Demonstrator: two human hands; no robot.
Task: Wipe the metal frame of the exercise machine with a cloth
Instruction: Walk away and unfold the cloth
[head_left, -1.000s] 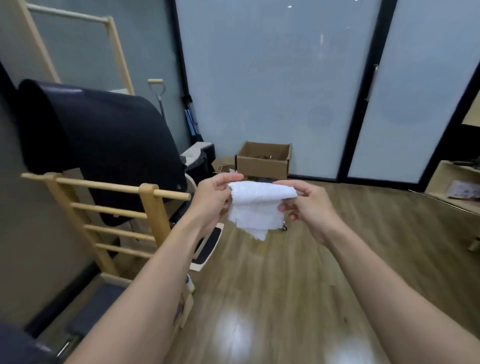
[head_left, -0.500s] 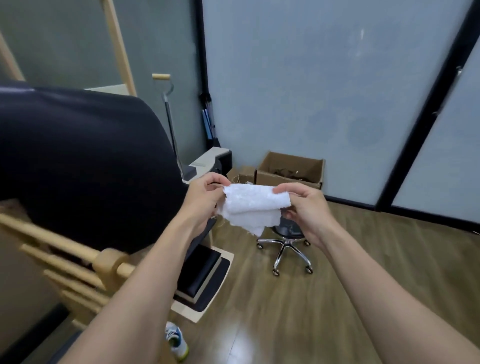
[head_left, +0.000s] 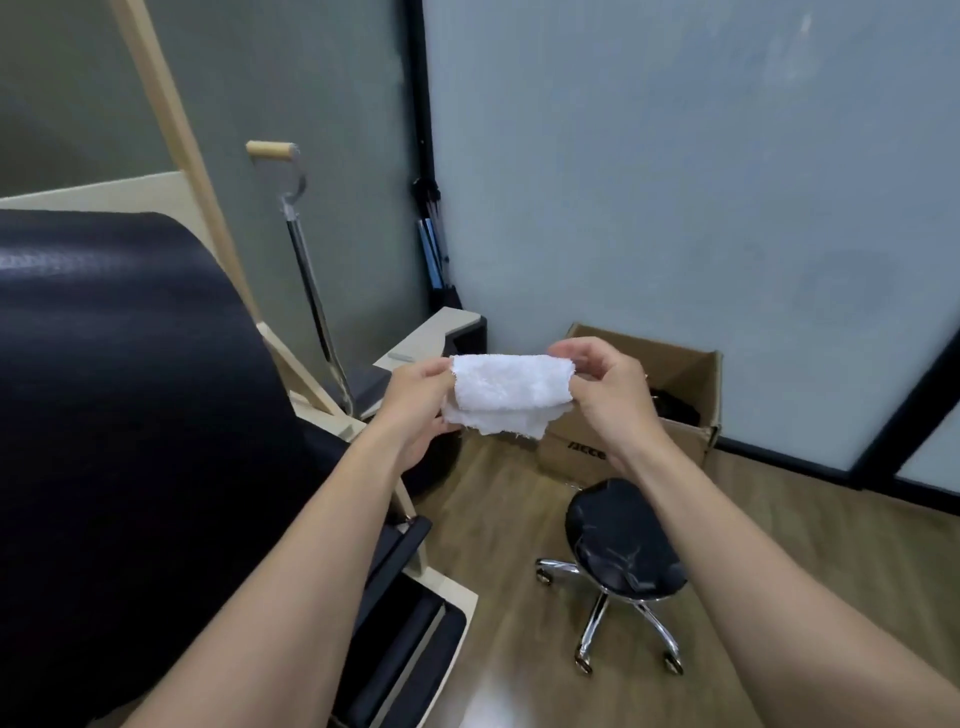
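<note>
Pinching a white cloth (head_left: 511, 387) by its two ends, the hands hold it folded over and stretched between them in mid-air, at the centre of the view. The left hand (head_left: 415, 402) has its thumb on top of the left end; its fingers behind the fabric are hidden. The right hand (head_left: 610, 397) curls thumb and fingers round the right end. A frayed lower layer hangs below the fold.

Left of the hands and apart from the cloth, a metal rod (head_left: 311, 291) with a wooden handle (head_left: 270, 149) stands on the exercise machine. The machine's black padded barrel (head_left: 130, 389) fills the near left, cut off by the edge.

Behind the right hand sits a cardboard box (head_left: 691, 374), its printed lettering partly covered by the forearm. A black stool (head_left: 618, 551) stands on the wooden floor (head_left: 498, 519), partly hidden by the right arm.
</note>
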